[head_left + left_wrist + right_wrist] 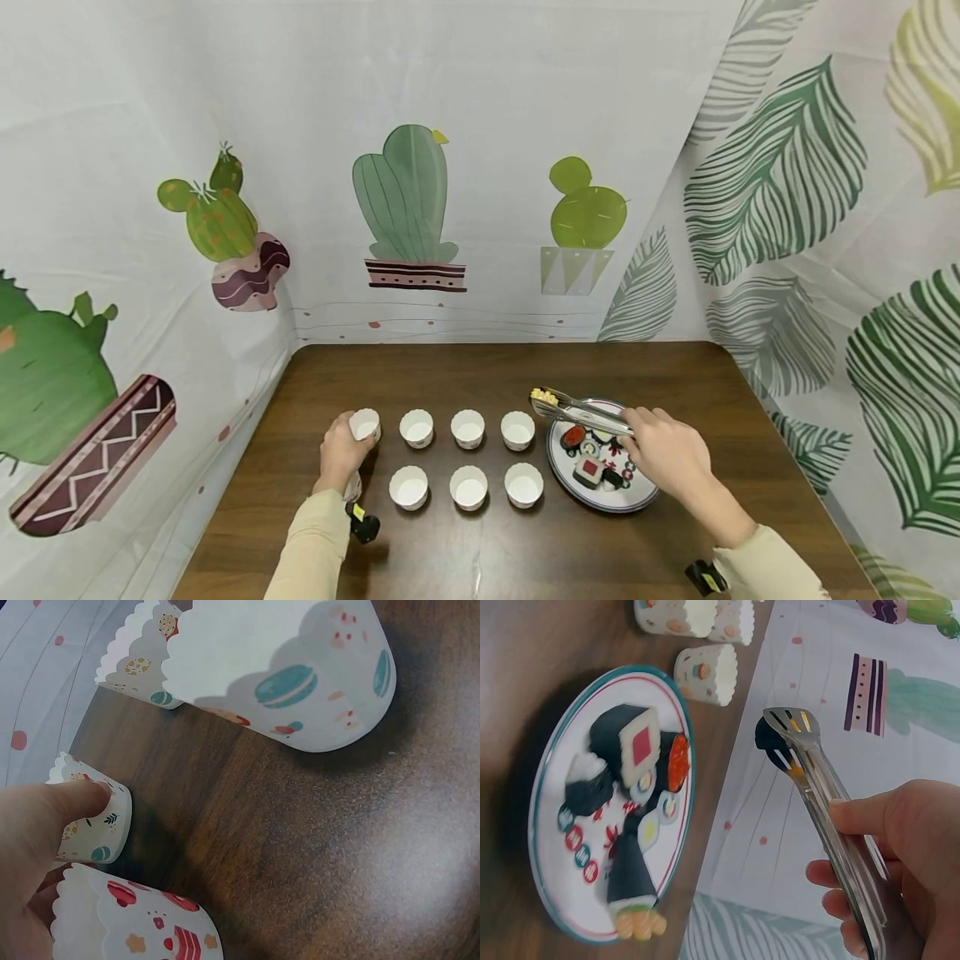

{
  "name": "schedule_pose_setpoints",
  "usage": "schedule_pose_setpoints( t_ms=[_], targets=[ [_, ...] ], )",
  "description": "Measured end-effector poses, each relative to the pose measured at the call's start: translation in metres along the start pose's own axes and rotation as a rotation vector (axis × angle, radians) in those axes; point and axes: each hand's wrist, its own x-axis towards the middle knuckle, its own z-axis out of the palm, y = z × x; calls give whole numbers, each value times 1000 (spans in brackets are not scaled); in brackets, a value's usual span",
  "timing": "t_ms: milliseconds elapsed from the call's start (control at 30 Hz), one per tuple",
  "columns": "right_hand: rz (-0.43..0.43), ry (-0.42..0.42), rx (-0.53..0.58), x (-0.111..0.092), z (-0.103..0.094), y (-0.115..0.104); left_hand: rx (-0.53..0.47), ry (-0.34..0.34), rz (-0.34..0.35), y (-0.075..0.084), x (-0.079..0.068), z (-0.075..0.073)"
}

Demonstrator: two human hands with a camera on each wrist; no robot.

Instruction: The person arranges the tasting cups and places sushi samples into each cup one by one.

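My left hand (343, 452) holds the back-row paper baking cup (365, 423) at the far left, with a digit pressed on its printed side in the left wrist view. A front-row paper cup (142, 919) stands close by, half hidden by my wrist in the head view. My right hand (670, 447) grips metal tongs (592, 419) above the back of the plate (630, 505). Pinched in the slotted tips is a dark sushi piece with yellow topping (543, 397). On the plate lie several toy-like sushi pieces, including a block with a red centre (588, 471) and one with red roe (573, 437).
Several white paper cups stand in two rows across the middle of the wooden table (472, 567), among them the back-row cup (517, 430) nearest the plate. A patterned cloth (495, 92) hangs behind the table and along both sides.
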Motion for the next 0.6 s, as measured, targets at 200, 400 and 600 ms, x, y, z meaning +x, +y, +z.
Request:
schedule_pose_setpoints(
  t_ms=[200,400,600],
  targets=[
    [-21,-5,10,15,7,-13,-8,-10,-7,1,-1,-2],
    [-7,-22,40,31,9,-27,-7,-27,-21,1,-1,-2],
    [-8,-42,51,46,13,-40,-14,-34,-32,2,-1,-4]
  ],
)
